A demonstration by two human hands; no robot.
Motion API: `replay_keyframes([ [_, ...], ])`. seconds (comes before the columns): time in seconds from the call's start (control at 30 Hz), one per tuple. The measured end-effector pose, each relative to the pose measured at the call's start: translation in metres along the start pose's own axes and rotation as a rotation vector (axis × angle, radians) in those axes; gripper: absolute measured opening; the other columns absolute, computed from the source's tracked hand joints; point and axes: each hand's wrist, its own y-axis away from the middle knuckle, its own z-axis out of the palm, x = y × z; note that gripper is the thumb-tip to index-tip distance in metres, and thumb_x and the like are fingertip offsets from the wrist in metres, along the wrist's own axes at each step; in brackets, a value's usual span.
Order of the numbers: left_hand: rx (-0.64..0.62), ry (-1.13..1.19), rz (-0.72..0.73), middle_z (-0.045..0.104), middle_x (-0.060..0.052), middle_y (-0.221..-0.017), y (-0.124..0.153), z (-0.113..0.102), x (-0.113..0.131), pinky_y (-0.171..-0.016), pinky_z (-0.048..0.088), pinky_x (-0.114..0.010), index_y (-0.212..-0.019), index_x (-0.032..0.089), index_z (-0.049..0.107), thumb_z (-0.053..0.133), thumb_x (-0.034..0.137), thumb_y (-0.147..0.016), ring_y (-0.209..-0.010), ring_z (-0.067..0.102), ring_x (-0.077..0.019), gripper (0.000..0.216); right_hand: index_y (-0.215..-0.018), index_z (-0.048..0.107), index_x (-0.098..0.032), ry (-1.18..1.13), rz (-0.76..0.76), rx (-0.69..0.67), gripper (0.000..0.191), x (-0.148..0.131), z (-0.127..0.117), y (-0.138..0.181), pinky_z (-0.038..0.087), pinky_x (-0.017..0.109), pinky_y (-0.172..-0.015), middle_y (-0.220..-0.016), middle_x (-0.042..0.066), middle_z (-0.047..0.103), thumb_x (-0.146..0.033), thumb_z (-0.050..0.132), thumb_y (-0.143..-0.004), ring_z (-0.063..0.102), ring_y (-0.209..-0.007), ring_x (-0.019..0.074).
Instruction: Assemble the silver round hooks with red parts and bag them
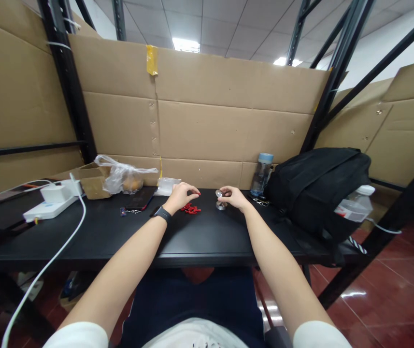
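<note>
My left hand (181, 195) reaches over the black table (127, 232), fingers pinched together on a small red piece, just above a little heap of red parts (191, 209). A dark watch sits on that wrist. My right hand (233, 196) is curled round a small shiny metal piece (221, 200) that stands on the table between the two hands.
A black backpack (319, 188) with a clear bottle in its side pocket fills the right end. A blue-capped bottle (262, 175) stands beside it. A dark phone (139, 199), a plastic bag (125, 179), a small cardboard box and a white power strip (49, 207) with cable lie left. Cardboard walls surround.
</note>
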Motion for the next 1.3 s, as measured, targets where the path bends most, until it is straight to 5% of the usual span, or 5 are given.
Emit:
replay_keyframes([
  [0.3,0.141,-0.032,-0.069,0.075,-0.003,-0.102,0.002,0.001,0.015,-0.097,0.034,-0.041,-0.090,0.028,0.079,0.068,0.035,-0.090,-0.108,0.059,-0.0248,0.013,-0.120,0.067,-0.023,-0.295,-0.183,-0.083,0.059,-0.037,0.040,0.010,0.049,0.041,-0.100,-0.124,0.008,0.068,-0.032,0.086,-0.065,0.064,-0.101,0.0201],
  [0.57,0.386,-0.028,-0.081,0.061,-0.004,-0.124,0.001,0.006,0.027,-0.104,0.034,-0.046,-0.087,0.030,0.081,0.073,0.034,-0.087,-0.121,0.050,-0.0274,0.009,-0.129,0.061,-0.027,-0.610,-0.169,-0.089,0.068,-0.051,0.068,0.015,0.050,0.039,-0.102,-0.132,0.008,0.065,-0.036,0.086,-0.067,0.063,-0.116,0.0234],
  [0.97,0.378,-0.095,0.002,0.057,-0.006,-0.126,0.003,0.005,0.035,-0.104,0.034,-0.048,-0.088,0.031,0.081,0.072,0.034,-0.086,-0.123,0.043,-0.0301,0.009,-0.123,0.064,-0.026,-0.641,-0.144,-0.191,0.059,-0.051,0.066,0.020,0.055,0.037,-0.097,-0.130,0.007,0.066,-0.034,0.086,-0.068,0.064,-0.117,0.0247],
  [1.3,0.363,-0.164,0.045,0.056,-0.007,-0.129,0.005,0.007,0.039,-0.100,0.037,-0.049,-0.086,0.029,0.080,0.072,0.029,-0.085,-0.124,0.043,-0.0323,0.008,-0.111,0.063,-0.025,-0.539,-0.170,-0.131,0.055,-0.048,0.066,0.017,0.050,0.040,-0.104,-0.115,0.006,0.072,-0.037,0.088,-0.063,0.068,-0.108,0.0223],
])
